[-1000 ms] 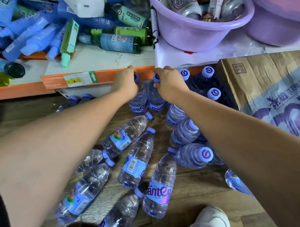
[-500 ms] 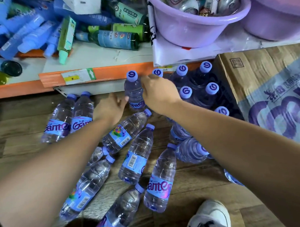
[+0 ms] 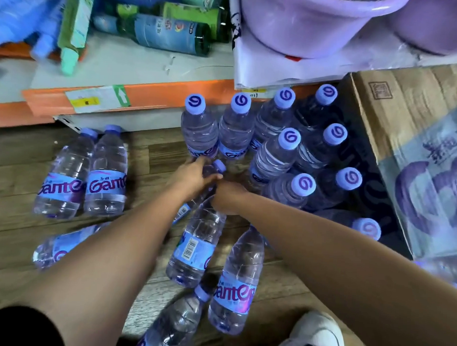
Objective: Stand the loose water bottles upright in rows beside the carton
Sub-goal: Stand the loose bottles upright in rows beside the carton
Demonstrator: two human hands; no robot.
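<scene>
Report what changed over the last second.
Both hands let go of the newly stood bottles and drew back. The left hand now grips a lying bottle, and the right hand grips the barcode bottle by its neck. The carton and the pair of bottles at left stayed.

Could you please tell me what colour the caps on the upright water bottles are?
The caps are lilac with a dark purple swirl; head view.

upright bottles [image 3: 272, 158] beside carton [image 3: 415, 132], others [image 3: 196, 249] lying
</scene>
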